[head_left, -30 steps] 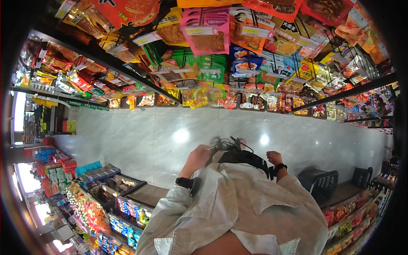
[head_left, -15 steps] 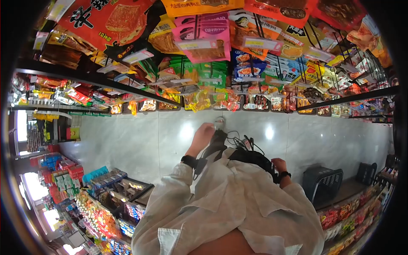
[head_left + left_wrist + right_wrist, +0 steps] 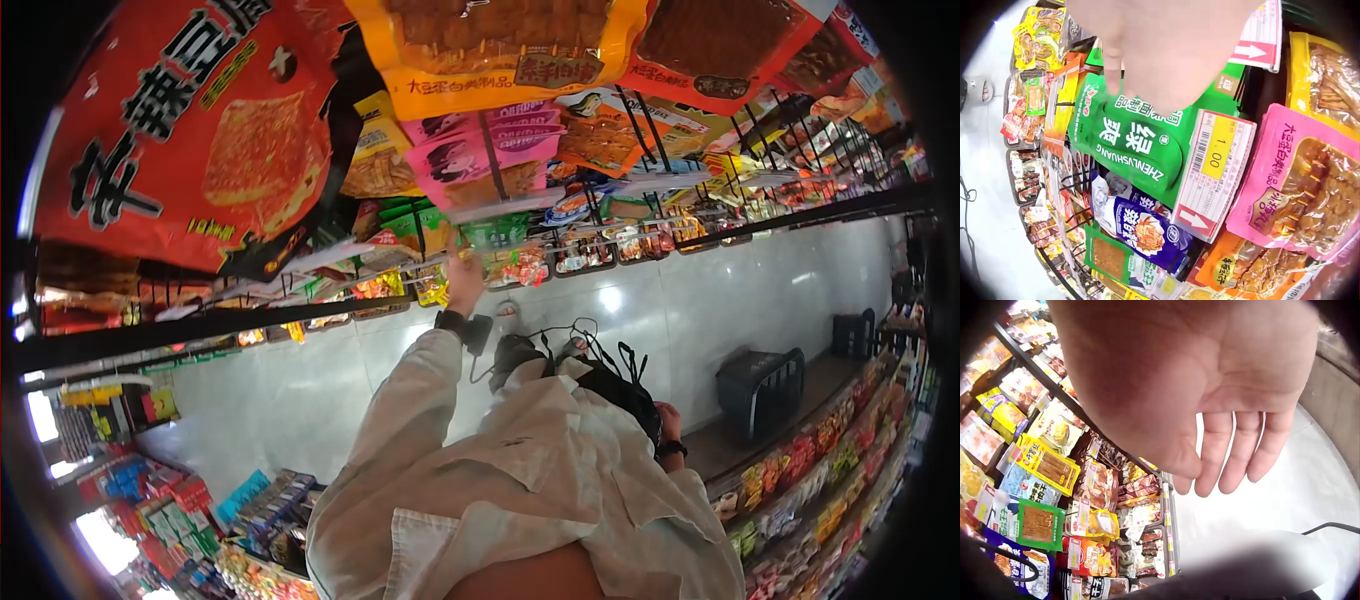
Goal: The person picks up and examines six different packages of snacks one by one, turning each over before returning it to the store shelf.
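Observation:
My left hand reaches forward to the hanging snack packets on the rack. In the left wrist view the same left hand overlaps the upper part of a green snack packet, with one finger pointing down over it. A price tag reading 1.00 hangs in front of that packet. A pink packet and a blue packet are close by. My right hand hangs low at my side. Its relaxed fingers hold nothing in the right wrist view.
Large red and orange packets hang high and near. A dark shelf bar crosses in front at left. Trays of small packs line the bottom. Black baskets stand on the floor at right, beside lower snack shelves.
My left hand has moved from over the floor forward to the green packets. The rack looms closer in the head view. My right hand stays low at my side.

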Tool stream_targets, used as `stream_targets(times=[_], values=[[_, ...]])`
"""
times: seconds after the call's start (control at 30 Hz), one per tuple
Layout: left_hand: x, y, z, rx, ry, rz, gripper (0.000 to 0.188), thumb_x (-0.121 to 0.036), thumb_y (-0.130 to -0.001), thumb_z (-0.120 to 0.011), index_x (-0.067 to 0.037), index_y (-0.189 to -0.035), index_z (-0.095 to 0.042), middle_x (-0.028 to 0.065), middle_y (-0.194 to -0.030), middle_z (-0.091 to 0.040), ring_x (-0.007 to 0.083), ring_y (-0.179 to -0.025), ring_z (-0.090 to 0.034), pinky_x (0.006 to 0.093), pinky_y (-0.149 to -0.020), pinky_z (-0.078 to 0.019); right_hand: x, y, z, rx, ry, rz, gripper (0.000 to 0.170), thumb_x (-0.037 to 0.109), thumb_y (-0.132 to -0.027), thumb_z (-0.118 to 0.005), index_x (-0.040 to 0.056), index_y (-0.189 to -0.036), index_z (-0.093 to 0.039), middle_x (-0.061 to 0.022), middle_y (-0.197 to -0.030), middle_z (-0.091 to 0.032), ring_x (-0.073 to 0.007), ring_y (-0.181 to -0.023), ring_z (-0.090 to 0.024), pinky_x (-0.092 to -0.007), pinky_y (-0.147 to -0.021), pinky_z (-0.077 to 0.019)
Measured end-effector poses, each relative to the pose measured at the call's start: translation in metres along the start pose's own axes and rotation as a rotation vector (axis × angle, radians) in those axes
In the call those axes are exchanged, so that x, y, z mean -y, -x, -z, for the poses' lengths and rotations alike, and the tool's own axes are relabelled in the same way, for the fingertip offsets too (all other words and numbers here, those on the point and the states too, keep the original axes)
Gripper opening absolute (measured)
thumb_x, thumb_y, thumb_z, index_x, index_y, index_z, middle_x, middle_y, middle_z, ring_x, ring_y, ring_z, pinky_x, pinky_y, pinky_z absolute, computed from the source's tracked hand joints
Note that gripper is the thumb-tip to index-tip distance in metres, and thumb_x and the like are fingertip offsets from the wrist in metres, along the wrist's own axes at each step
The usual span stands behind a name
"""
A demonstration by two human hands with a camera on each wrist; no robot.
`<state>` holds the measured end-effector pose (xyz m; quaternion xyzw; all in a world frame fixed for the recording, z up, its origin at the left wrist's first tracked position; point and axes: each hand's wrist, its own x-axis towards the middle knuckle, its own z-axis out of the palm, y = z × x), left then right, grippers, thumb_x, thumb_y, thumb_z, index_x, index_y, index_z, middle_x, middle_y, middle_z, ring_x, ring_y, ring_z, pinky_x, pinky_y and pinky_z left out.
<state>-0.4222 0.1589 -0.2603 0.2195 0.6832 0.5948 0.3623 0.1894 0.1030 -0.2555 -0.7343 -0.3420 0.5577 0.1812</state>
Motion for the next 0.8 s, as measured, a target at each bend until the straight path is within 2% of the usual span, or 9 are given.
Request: stream_targets(times=[0.1, 0.17, 0.27, 0.43, 0.47, 0.53, 0.57, 0.63, 0.8], values=[[0.025, -0.026, -0.002, -0.1, -0.393, -0.39, 0.062, -0.002, -0.092, -0.058, -0.008, -0.148, -0.033, 0.0127, -0.128, -0.047, 0.0169, -0.088, -0.061, 0.0291, -0.071, -0.0519, -0.027, 0.01, 0.003, -0.028, -0.01, 0.034, 0.023, 0.011, -0.088, -0.057, 0.0, -0.102, -0.073, -0.0059, -0.092, -0.072, -0.0144, -0.083, -0.066, -0.0267, -0.077, -0.0513], [0.041, -0.031, -0.003, -0.096, -0.378, -0.311, 0.041, -0.012, -0.095, -0.061, -0.003, -0.132, -0.048, 0.0123, -0.113, -0.057, 0.0219, -0.091, -0.062, 0.0323, -0.076, -0.0502, -0.029, 0.027, 0.001, -0.056, 0.088, 0.047, 0.025, 0.013, -0.089, -0.058, -0.001, -0.102, -0.074, -0.0059, -0.092, -0.073, -0.014, -0.084, -0.066, -0.027, -0.077, -0.0512], [0.011, -0.017, -0.003, -0.048, -0.232, -0.086, 0.029, -0.022, -0.096, -0.063, -0.003, -0.116, -0.058, 0.0159, -0.098, -0.062, 0.0268, -0.082, -0.057, 0.0351, -0.074, -0.0467, -0.042, 0.034, 0.004, -0.071, 0.232, 0.108, 0.027, 0.017, -0.092, -0.058, -0.0026, -0.102, -0.074, -0.0059, -0.09, -0.073, -0.0135, -0.084, -0.065, -0.0279, -0.077, -0.0508], [-0.014, 0.016, -0.001, 0.071, -0.399, -0.052, 0.027, -0.024, -0.097, -0.062, -0.001, -0.111, -0.057, 0.0106, -0.09, -0.065, 0.0185, -0.078, -0.058, 0.0326, -0.073, -0.0463, -0.054, 0.02, 0.011, -0.103, 0.333, 0.023, 0.032, 0.02, -0.096, -0.053, -0.0031, -0.105, -0.073, -0.0047, -0.089, -0.072, -0.0124, -0.081, -0.061, -0.0301, -0.075, -0.0493], [-0.025, 0.026, -0.008, 0.042, -0.196, -0.174, 0.027, -0.025, -0.098, -0.062, -0.001, -0.11, -0.057, 0.0091, -0.089, -0.065, 0.0164, -0.077, -0.057, 0.0337, -0.07, -0.0467, -0.059, 0.004, 0.016, -0.078, 0.275, -0.008, 0.033, 0.021, -0.097, -0.052, -0.0027, -0.105, -0.073, -0.0042, -0.089, -0.071, -0.0123, -0.08, -0.06, -0.0305, -0.074, -0.049], [-0.014, 0.032, -0.012, 0.026, -0.052, -0.138, 0.026, -0.024, -0.098, -0.062, -0.001, -0.109, -0.058, 0.0071, -0.088, -0.064, 0.0153, -0.076, -0.057, 0.0332, -0.068, -0.0467, -0.069, -0.023, 0.025, -0.028, 0.159, -0.072, 0.034, 0.023, -0.097, -0.05, -0.0019, -0.106, -0.073, -0.0031, -0.089, -0.07, -0.012, -0.078, -0.058, -0.0311, -0.073, -0.0484], [-0.004, 0.033, -0.014, 0.018, 0.02, -0.123, 0.025, -0.024, -0.098, -0.062, -0.001, -0.109, -0.058, 0.0061, -0.087, -0.063, 0.0148, -0.076, -0.056, 0.033, -0.068, -0.0467, -0.065, -0.029, 0.026, -0.012, 0.207, 0.004, 0.033, 0.022, -0.097, -0.05, -0.0015, -0.105, -0.073, -0.0032, -0.089, -0.07, -0.0122, -0.079, -0.059, -0.0309, -0.073, -0.0484], [0.029, 0.035, -0.008, 0.02, -0.018, 0.0, 0.024, -0.023, -0.098, -0.062, -0.002, -0.11, -0.058, 0.0057, -0.087, -0.062, 0.0147, -0.078, -0.058, 0.0319, -0.069, -0.0477, -0.049, -0.043, 0.027, 0.018, 0.3, 0.157, 0.031, 0.021, -0.096, -0.051, -0.0008, -0.104, -0.072, -0.0032, -0.09, -0.07, -0.0125, -0.081, -0.059, -0.0304, -0.074, -0.0484], [0.027, 0.067, -0.012, 0.029, -0.096, 0.152, 0.028, -0.022, -0.098, -0.062, -0.003, -0.118, -0.058, 0.0091, -0.1, -0.06, 0.0157, -0.079, -0.06, 0.0323, -0.068, -0.049, -0.011, -0.066, 0.025, 0.083, 0.103, 0.105, 0.028, 0.016, -0.094, -0.054, 0.0032, -0.109, -0.074, -0.0048, -0.095, -0.072, -0.0149, -0.088, -0.062, -0.0292, -0.08, -0.0482]])
